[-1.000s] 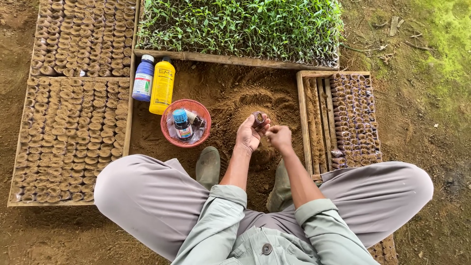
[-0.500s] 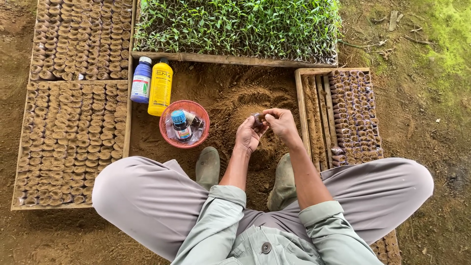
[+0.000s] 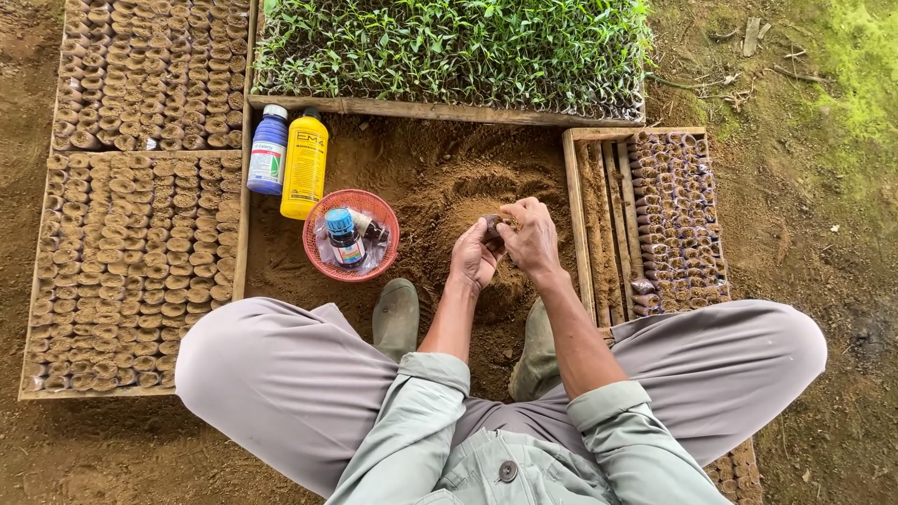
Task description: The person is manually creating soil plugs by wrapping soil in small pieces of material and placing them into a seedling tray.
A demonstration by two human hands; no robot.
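I squat over a heap of loose brown soil [image 3: 449, 187]. My left hand [image 3: 474, 260] cups a small dark soil-filled pot [image 3: 492, 225] from below. Over its top lies my right hand [image 3: 529, 236], fingers curled and pressing on the pot. Both hands are together just above the soil heap, between my two green boots [image 3: 397, 316].
A red basket [image 3: 323, 266] with small bottles sits left of my hands, beside a yellow bottle [image 3: 305, 165] and a blue-capped one [image 3: 267, 150]. Wooden trays of filled pots lie left [image 3: 122, 271] and right [image 3: 673, 220]. A seedling tray [image 3: 449, 47] stands ahead.
My right hand has come over the top of the pot held in my left hand, and both hands have shifted slightly away from me.
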